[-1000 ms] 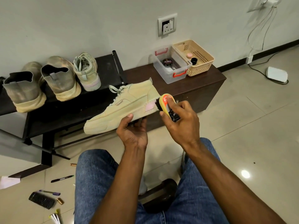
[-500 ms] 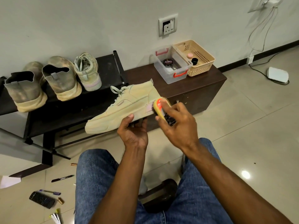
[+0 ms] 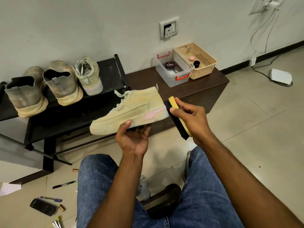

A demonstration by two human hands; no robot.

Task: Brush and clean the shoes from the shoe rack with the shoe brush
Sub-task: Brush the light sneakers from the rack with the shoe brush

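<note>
at heel end of shoe (image 3: 131,109), just right: brush (image 3: 178,120) gripped in right hand (image 3: 192,119), bristles facing heel; left hand (image 3: 133,137) cupping sole

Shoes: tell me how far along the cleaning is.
Done: none looks finished. In hand: the left hand holds a pale sneaker by its sole while the right hand holds the brush at its heel. Left: its mate and two dusty boots wait on the rack.

Sneaker (image 3: 131,109) above left hand (image 3: 133,139), brush (image 3: 178,119) in right hand (image 3: 192,122) just right; shoe rack (image 3: 65,116) beyond, leftward.
</note>
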